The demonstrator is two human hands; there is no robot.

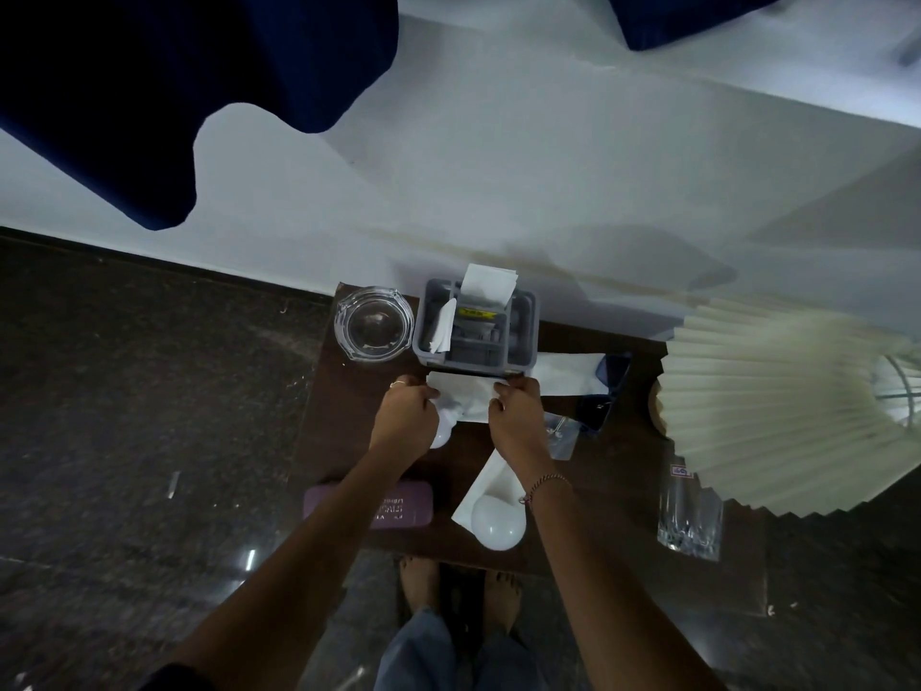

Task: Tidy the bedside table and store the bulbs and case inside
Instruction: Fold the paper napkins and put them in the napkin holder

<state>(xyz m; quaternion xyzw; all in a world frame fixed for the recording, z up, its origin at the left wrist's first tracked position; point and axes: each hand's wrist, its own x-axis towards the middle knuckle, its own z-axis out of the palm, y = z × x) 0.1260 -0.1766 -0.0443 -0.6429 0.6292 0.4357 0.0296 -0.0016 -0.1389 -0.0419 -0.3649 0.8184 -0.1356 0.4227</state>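
Observation:
On the dark brown bedside table (349, 441), my left hand (406, 411) and my right hand (516, 408) both pinch a white tissue (463, 391) just in front of a grey organiser tray (476, 324). Under my left hand a white bulb (441, 433) is partly hidden. A second white bulb (498, 523) lies on another white tissue (491, 478) near the table's front edge. A purple case (398, 503) lies at the front left, partly covered by my left forearm.
A glass ashtray (374, 324) stands at the back left. A pleated cream lampshade (777, 406) overhangs the right side, with a drinking glass (690, 516) below it. More tissue (568, 374), a clear plastic bag (560, 433) and a dark blue item (610, 386) lie at right.

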